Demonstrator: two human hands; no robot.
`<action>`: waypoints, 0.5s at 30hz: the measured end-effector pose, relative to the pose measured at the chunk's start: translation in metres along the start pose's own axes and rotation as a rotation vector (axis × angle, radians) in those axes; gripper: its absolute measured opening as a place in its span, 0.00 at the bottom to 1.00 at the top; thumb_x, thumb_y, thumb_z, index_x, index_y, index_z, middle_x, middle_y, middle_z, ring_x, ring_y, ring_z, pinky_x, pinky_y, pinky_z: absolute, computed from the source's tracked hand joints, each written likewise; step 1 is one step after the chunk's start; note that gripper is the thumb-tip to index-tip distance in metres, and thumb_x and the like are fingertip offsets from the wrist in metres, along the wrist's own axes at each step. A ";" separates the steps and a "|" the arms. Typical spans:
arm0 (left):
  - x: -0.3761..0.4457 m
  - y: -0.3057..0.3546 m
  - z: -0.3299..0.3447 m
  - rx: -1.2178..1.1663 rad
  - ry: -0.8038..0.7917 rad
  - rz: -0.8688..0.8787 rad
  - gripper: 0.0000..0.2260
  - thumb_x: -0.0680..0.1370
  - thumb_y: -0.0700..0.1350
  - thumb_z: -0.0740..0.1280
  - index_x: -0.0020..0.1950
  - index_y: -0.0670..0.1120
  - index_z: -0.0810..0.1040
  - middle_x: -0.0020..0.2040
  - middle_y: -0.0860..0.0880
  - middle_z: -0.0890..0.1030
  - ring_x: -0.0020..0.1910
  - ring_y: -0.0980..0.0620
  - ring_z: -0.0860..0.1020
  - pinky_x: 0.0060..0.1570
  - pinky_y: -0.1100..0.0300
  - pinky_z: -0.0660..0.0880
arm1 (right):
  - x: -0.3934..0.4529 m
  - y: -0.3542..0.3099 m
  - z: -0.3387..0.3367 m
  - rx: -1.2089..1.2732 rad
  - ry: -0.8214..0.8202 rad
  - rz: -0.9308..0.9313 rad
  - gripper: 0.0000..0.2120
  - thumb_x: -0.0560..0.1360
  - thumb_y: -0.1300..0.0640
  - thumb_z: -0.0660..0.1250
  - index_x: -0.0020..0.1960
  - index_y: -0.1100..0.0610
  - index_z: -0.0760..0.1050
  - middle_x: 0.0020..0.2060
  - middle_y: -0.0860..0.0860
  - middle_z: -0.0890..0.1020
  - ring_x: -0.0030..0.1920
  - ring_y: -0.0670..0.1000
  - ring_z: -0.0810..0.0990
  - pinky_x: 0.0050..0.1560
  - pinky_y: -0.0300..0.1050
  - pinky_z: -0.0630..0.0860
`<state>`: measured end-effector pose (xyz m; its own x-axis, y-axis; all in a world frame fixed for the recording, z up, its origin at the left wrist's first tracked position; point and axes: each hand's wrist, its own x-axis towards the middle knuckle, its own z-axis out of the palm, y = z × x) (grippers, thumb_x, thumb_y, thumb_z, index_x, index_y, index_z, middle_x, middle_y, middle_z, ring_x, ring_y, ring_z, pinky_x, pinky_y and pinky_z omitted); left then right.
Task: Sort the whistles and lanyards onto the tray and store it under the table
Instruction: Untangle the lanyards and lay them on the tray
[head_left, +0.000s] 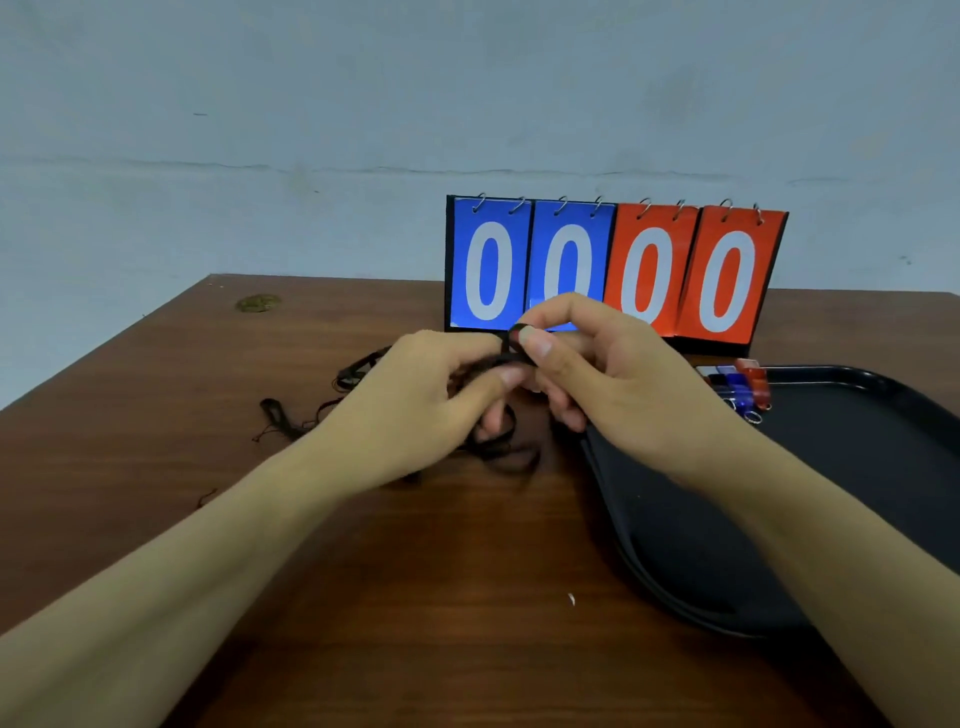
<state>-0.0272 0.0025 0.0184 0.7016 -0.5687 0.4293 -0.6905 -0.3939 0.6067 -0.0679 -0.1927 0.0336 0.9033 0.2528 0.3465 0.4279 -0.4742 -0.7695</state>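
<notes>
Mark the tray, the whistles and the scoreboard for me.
tray (857, 467), head view, bare black floor of it.
whistles (740, 387), head view, blue and red bodies at the tray's far left corner.
scoreboard (488, 270), head view, leftmost blue card's white zero.

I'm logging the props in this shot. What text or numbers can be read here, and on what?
"0" "0": white digits on the two blue cards of the scoreboard.
"0" "0": white digits on its two red cards.
Whistles on the tray: no print can be made out.
</notes>
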 end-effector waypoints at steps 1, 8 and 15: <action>0.001 -0.003 -0.002 -0.040 0.025 -0.036 0.09 0.85 0.43 0.64 0.47 0.48 0.81 0.31 0.53 0.80 0.29 0.55 0.80 0.40 0.58 0.78 | 0.001 0.000 -0.002 0.026 0.010 0.034 0.07 0.84 0.51 0.60 0.56 0.51 0.76 0.28 0.46 0.75 0.30 0.46 0.73 0.35 0.41 0.74; 0.011 -0.027 -0.041 -0.363 0.171 -0.397 0.14 0.88 0.48 0.56 0.48 0.43 0.74 0.30 0.50 0.61 0.24 0.56 0.56 0.20 0.65 0.56 | 0.004 0.010 -0.036 0.093 0.018 0.238 0.21 0.84 0.48 0.58 0.59 0.67 0.75 0.27 0.45 0.65 0.28 0.46 0.60 0.28 0.41 0.60; 0.011 -0.046 -0.057 -0.283 0.241 -0.481 0.17 0.87 0.53 0.56 0.53 0.43 0.78 0.30 0.52 0.62 0.25 0.54 0.56 0.25 0.60 0.53 | 0.001 0.010 -0.047 0.261 -0.048 0.289 0.15 0.83 0.49 0.61 0.52 0.57 0.83 0.29 0.49 0.62 0.28 0.46 0.58 0.27 0.37 0.60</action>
<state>0.0223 0.0560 0.0331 0.9663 -0.1818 0.1823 -0.2358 -0.3401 0.9104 -0.0611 -0.2369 0.0517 0.9804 0.1824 0.0749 0.1286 -0.3031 -0.9443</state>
